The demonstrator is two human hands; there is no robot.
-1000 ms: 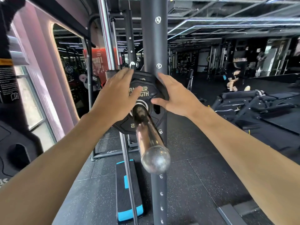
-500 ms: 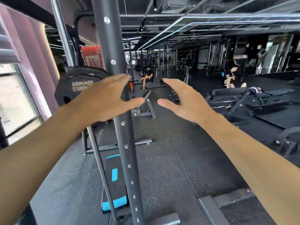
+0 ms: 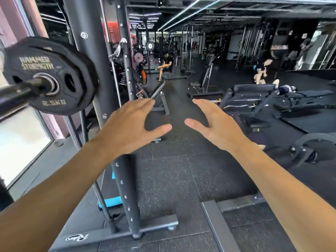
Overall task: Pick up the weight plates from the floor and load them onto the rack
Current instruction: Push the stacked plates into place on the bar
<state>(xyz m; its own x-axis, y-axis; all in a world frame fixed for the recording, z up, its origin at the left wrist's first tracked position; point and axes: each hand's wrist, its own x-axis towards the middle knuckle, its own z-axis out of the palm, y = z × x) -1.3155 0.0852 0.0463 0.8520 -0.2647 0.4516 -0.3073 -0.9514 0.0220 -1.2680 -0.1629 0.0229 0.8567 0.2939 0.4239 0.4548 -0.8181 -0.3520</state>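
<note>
Both hands off the plate (image 3: 51, 75), now upper left on the bar (image 3: 16, 93) | left hand (image 3: 127, 130) centre, spread, empty | right hand (image 3: 216, 128) beside it, spread, empty

My left hand (image 3: 131, 128) and right hand (image 3: 216, 128) hang spread over bare floor mat (image 3: 181, 179), open air between them. The rack upright (image 3: 94, 73) stands close on my left (it crosses behind that forearm), and the loaded plate (image 3: 51, 75) with its bar (image 3: 16, 95) blocks further left. Benches (image 3: 254, 99) crowd the right.
</note>
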